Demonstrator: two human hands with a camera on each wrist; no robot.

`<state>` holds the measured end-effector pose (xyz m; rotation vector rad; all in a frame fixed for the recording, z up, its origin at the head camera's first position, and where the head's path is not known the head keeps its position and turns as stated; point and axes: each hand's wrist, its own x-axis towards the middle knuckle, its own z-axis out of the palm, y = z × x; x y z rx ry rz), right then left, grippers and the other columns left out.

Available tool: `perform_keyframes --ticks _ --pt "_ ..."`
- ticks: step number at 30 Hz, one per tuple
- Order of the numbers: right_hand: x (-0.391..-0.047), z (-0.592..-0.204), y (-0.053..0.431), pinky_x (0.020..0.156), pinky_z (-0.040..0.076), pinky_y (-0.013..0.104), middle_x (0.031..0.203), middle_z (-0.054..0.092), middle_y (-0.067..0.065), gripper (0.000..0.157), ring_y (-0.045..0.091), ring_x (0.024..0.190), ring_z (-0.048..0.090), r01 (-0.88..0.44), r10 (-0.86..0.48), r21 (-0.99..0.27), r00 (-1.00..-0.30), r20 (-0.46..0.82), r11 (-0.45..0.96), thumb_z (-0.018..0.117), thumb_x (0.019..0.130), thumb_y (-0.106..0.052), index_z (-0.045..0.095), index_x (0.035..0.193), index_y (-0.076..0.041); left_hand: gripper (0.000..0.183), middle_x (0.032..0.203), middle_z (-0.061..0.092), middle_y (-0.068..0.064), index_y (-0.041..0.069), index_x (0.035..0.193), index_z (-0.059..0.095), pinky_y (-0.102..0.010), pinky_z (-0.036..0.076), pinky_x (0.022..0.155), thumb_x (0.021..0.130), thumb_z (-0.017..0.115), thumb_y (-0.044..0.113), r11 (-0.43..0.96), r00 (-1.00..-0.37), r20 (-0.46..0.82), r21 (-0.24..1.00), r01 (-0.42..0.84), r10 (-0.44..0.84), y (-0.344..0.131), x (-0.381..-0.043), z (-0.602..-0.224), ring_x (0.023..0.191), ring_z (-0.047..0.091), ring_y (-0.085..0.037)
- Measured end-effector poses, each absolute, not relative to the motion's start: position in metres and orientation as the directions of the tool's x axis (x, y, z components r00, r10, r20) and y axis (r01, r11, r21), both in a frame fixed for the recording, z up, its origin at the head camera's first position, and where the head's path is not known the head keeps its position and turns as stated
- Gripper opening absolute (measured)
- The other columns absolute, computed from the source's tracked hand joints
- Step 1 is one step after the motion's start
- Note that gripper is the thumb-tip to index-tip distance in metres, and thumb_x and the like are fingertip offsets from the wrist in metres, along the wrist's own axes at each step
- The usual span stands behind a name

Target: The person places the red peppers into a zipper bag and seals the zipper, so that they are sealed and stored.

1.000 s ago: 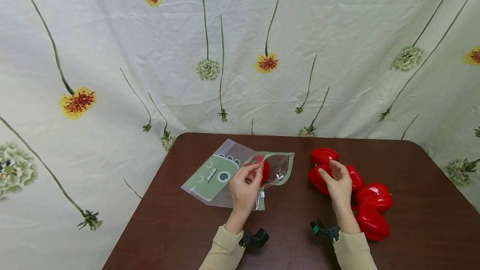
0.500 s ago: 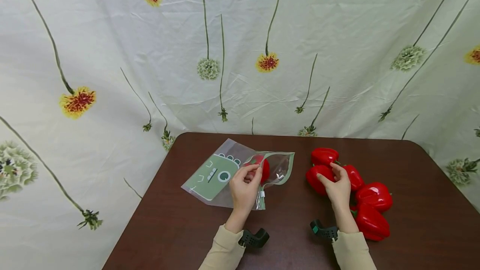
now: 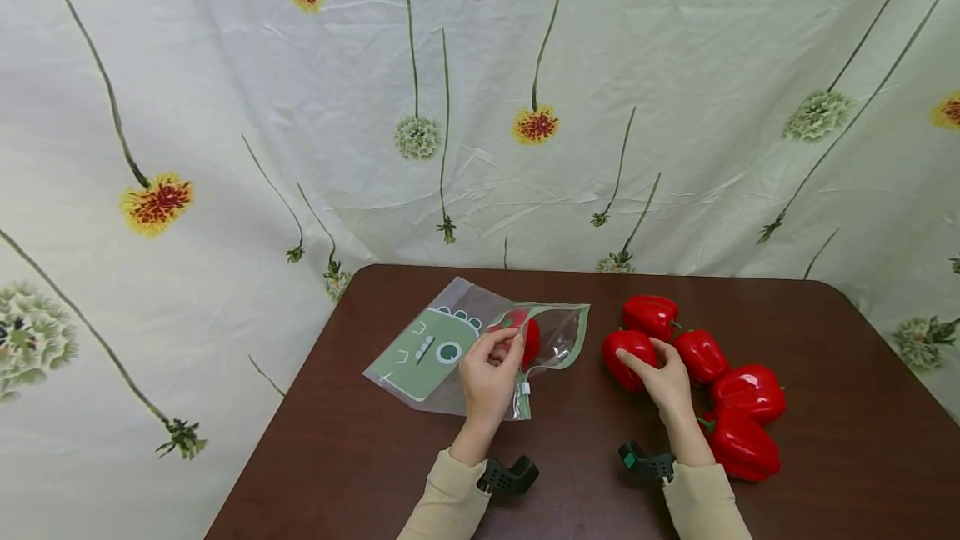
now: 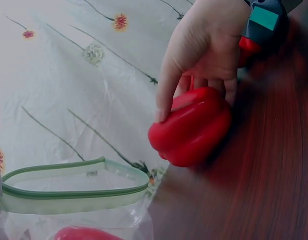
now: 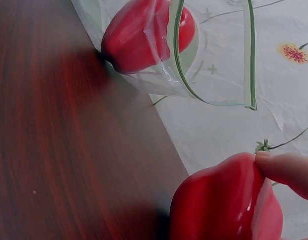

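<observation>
My right hand (image 3: 670, 386) grips a red bell pepper (image 3: 622, 363) between thumb and fingers. In the left wrist view, this hand (image 4: 204, 47) is around one side of the pepper (image 4: 191, 130). The right wrist view shows the thumb against the pepper (image 5: 219, 200). A clear zip bag (image 3: 408, 361) with a green cartoon face lies left of centre, its green-edged mouth spread toward the right. One red bell pepper (image 5: 136, 40) is inside it. My left hand (image 3: 483, 382) pinches the bag near its mouth; the fingertips partly cover the pepper inside.
Several more red bell peppers (image 3: 748, 394) lie in a loose row to the right of my right hand. A white slider (image 3: 524, 388) sits on the bag's zip. Behind the dark brown table (image 3: 360, 473) hangs a flower-printed cloth (image 3: 480, 190).
My right hand has moved slightly left with the pepper, away from the other peppers. A gap has opened between it and its neighbours. My left hand and the bag have stayed put.
</observation>
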<state>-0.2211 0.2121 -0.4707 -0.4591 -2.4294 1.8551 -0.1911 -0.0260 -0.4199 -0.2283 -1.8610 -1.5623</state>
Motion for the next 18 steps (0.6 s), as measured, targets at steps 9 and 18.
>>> perform_keyframes --ticks 9,18 --pt "-0.221 -0.463 0.208 0.097 0.039 0.049 0.142 0.037 0.017 0.073 0.033 0.122 0.036 0.158 0.237 -0.970 -0.965 -0.112 0.186 0.069 0.084 -0.037 0.034 0.140 -0.005 0.007 0.070 0.063 -0.016 -0.007 0.084 0.070 -0.017 0.045 0.051 0.078 0.069 -0.006 0.285 -0.745 0.601 0.797 0.533 -0.290 -0.025 -0.191 -0.420 0.054 0.054 -0.025" --pt "-0.218 -0.445 0.196 0.082 0.046 0.025 0.137 0.043 0.013 0.069 0.027 0.115 0.042 0.125 0.159 -0.984 -0.982 -0.104 0.125 0.066 0.086 -0.039 0.036 0.140 -0.009 0.007 0.072 0.063 -0.017 -0.007 0.085 0.070 -0.014 0.045 0.053 0.078 0.069 -0.007 0.263 -0.743 0.606 0.795 0.547 -0.285 -0.025 -0.191 -0.419 0.055 0.055 -0.028"
